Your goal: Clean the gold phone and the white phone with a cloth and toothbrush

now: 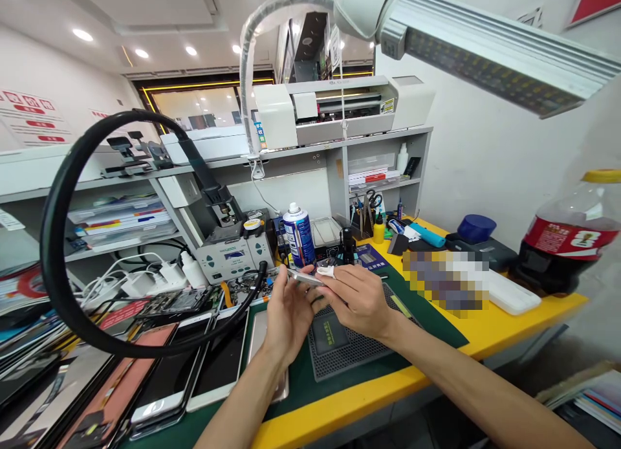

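My left hand (290, 316) holds a thin, silver-edged phone (305, 278) above the bench, tilted and seen almost edge-on, so its faces are mostly hidden. In my right hand (361, 301), the closed fingers pinch a small crumpled white wipe (326, 271) against the phone's near right end. Beneath both hands lies a grey perforated work mat (349, 355) with a dark panel and green lettering. Just behind them stands a blue spray can (297, 232) with a white cap.
A black hose (48, 242) loops across the left side from a grey rework station (235, 261). Several tablets (167, 365) lie at left. A cola bottle (565, 235) and a white case (509, 294) sit at right. A lamp (495, 48) hangs overhead.
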`<action>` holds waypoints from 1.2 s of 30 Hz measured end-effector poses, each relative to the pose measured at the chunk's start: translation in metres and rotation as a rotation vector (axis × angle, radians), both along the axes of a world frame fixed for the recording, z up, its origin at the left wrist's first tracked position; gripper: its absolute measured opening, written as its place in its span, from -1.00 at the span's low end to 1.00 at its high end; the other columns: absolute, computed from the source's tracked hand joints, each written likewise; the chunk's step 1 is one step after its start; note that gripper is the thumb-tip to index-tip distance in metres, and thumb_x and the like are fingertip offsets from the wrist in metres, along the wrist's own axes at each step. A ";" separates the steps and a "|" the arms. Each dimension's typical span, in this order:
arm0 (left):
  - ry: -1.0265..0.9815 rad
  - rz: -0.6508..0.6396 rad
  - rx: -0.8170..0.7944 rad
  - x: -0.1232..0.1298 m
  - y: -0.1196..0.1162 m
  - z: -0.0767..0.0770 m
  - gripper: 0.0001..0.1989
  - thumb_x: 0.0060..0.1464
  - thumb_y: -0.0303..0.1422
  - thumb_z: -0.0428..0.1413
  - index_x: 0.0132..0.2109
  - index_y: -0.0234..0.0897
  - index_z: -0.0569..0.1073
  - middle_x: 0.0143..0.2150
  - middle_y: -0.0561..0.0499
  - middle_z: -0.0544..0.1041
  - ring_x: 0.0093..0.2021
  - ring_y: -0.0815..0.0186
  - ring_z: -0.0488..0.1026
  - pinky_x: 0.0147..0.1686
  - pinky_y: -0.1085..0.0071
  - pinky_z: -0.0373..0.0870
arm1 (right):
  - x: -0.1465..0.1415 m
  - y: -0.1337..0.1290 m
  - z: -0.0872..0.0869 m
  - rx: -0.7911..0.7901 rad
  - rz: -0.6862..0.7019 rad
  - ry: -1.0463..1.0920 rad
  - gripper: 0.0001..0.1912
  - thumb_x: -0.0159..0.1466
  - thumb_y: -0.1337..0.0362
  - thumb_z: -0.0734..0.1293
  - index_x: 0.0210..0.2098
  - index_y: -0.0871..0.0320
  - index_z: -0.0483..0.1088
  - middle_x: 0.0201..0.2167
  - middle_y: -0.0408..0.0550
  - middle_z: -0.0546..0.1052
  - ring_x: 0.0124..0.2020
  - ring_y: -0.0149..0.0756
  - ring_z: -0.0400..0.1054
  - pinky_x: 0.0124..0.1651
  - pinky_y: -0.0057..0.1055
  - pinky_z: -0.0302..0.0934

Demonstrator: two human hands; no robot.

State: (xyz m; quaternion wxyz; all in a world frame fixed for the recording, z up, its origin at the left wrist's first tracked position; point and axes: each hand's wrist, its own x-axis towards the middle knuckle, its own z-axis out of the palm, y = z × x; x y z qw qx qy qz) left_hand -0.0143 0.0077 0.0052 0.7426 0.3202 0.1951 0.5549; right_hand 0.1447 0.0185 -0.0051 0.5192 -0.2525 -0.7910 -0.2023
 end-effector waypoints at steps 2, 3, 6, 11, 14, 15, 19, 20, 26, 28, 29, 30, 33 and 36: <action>-0.028 -0.128 -0.058 0.000 -0.001 0.003 -0.46 0.16 0.10 0.03 -0.15 -0.33 0.53 -0.25 -0.15 0.56 -0.25 0.14 0.53 -0.11 0.15 0.45 | 0.001 0.000 0.000 0.030 0.018 0.034 -0.74 0.30 0.42 0.33 -0.02 0.19 0.48 -0.21 0.04 0.64 -0.16 -0.16 0.52 -0.13 -0.22 0.41; -0.038 -0.193 -0.084 -0.001 -0.002 0.004 -0.43 0.14 0.13 0.02 -0.17 -0.33 0.52 -0.25 -0.16 0.55 -0.24 0.12 0.52 -0.10 0.12 0.44 | 0.001 0.000 0.001 0.041 0.025 0.046 -0.73 0.30 0.42 0.33 -0.01 0.18 0.47 -0.21 0.04 0.64 -0.16 -0.16 0.52 -0.13 -0.22 0.42; -0.096 -0.352 -0.142 -0.002 -0.005 0.009 -0.33 0.07 0.23 -0.02 -0.13 -0.32 0.50 -0.26 -0.18 0.54 -0.20 0.06 0.52 -0.05 0.06 0.39 | 0.001 0.001 0.001 0.065 0.047 0.058 -0.71 0.31 0.42 0.33 0.01 0.17 0.46 -0.20 0.05 0.65 -0.14 -0.14 0.53 -0.14 -0.20 0.44; -0.185 -0.444 -0.182 -0.003 -0.009 0.013 -0.32 0.09 0.24 -0.05 -0.06 -0.30 0.47 -0.32 -0.11 0.53 -0.22 0.11 0.53 -0.02 0.11 0.37 | -0.003 0.000 0.002 0.076 0.096 0.060 -0.70 0.27 0.44 0.34 0.00 0.19 0.45 -0.17 0.07 0.64 -0.13 -0.13 0.53 -0.13 -0.19 0.45; -0.127 -0.420 -0.159 -0.003 -0.008 0.011 -0.34 0.09 0.24 -0.06 -0.10 -0.27 0.49 -0.25 -0.17 0.57 -0.15 0.05 0.54 -0.03 0.09 0.38 | -0.005 -0.002 0.002 0.066 0.099 0.084 -0.75 0.25 0.42 0.34 -0.07 0.17 0.47 -0.25 0.06 0.64 -0.22 -0.15 0.53 -0.18 -0.21 0.45; -0.107 -0.406 -0.140 -0.003 -0.008 0.010 -0.34 0.10 0.24 -0.06 -0.09 -0.26 0.50 -0.21 -0.19 0.58 -0.12 0.02 0.54 -0.04 0.08 0.38 | -0.005 -0.003 0.002 0.061 0.095 0.081 -0.75 0.24 0.40 0.33 -0.09 0.17 0.48 -0.27 0.06 0.64 -0.25 -0.15 0.53 -0.21 -0.21 0.45; -0.070 -0.334 -0.106 0.000 -0.007 0.006 -0.36 0.13 0.20 -0.05 -0.04 -0.28 0.49 -0.17 -0.20 0.59 -0.10 0.01 0.54 -0.06 0.13 0.41 | -0.005 -0.003 -0.002 0.043 0.058 0.023 -0.74 0.23 0.36 0.30 -0.09 0.20 0.47 -0.24 0.10 0.61 -0.24 -0.12 0.51 -0.23 -0.19 0.42; -0.072 -0.314 -0.114 0.000 -0.007 0.006 -0.37 0.15 0.18 -0.05 -0.04 -0.30 0.49 -0.17 -0.19 0.59 -0.12 0.04 0.55 -0.07 0.16 0.42 | -0.005 -0.003 -0.003 0.043 0.042 0.007 -0.75 0.24 0.35 0.30 -0.09 0.20 0.47 -0.24 0.11 0.61 -0.23 -0.11 0.51 -0.24 -0.19 0.41; -0.278 -0.237 -0.134 0.002 -0.006 0.006 -0.54 0.22 -0.03 0.04 -0.14 -0.40 0.51 -0.26 -0.10 0.57 -0.32 0.31 0.51 -0.22 0.42 0.45 | -0.002 -0.001 -0.003 0.100 0.002 -0.029 -0.72 0.37 0.29 0.23 0.02 0.25 0.43 -0.23 0.12 0.62 -0.20 -0.10 0.50 -0.26 -0.20 0.37; -0.294 -0.229 -0.133 0.002 -0.003 0.003 -0.61 0.24 -0.12 0.05 -0.15 -0.42 0.52 -0.26 -0.12 0.58 -0.30 0.29 0.52 -0.19 0.38 0.47 | -0.002 -0.001 -0.003 0.116 0.030 0.004 -0.70 0.38 0.29 0.23 0.05 0.27 0.42 -0.21 0.15 0.63 -0.18 -0.09 0.51 -0.24 -0.19 0.39; -0.289 -0.227 -0.134 0.002 -0.001 0.001 -0.65 0.24 -0.18 0.05 -0.16 -0.43 0.52 -0.26 -0.15 0.58 -0.29 0.27 0.52 -0.17 0.35 0.47 | -0.001 -0.001 -0.002 0.118 0.047 0.025 -0.69 0.39 0.30 0.23 0.07 0.28 0.41 -0.20 0.16 0.63 -0.16 -0.08 0.51 -0.21 -0.18 0.41; -0.285 -0.231 -0.136 0.001 0.000 0.000 -0.68 0.23 -0.24 0.05 -0.16 -0.44 0.53 -0.26 -0.17 0.58 -0.28 0.25 0.53 -0.16 0.33 0.48 | -0.001 -0.001 -0.002 0.115 0.065 0.043 -0.68 0.39 0.31 0.23 0.08 0.28 0.40 -0.18 0.16 0.63 -0.14 -0.08 0.51 -0.19 -0.18 0.42; -0.300 -0.266 -0.133 0.001 0.001 -0.003 -0.74 0.23 -0.33 0.03 -0.20 -0.43 0.55 -0.25 -0.22 0.59 -0.25 0.21 0.55 -0.12 0.30 0.48 | 0.000 0.000 0.000 0.107 0.120 0.079 -0.68 0.39 0.33 0.22 0.10 0.27 0.40 -0.15 0.17 0.63 -0.10 -0.10 0.51 -0.13 -0.17 0.44; -0.350 -0.310 -0.108 0.001 0.000 -0.001 -0.74 0.26 -0.35 0.00 -0.25 -0.36 0.56 -0.24 -0.20 0.60 -0.23 0.22 0.55 -0.11 0.30 0.48 | 0.001 0.002 0.000 0.106 0.163 0.084 -0.70 0.38 0.34 0.23 0.07 0.28 0.41 -0.15 0.18 0.63 -0.12 -0.09 0.52 -0.13 -0.16 0.44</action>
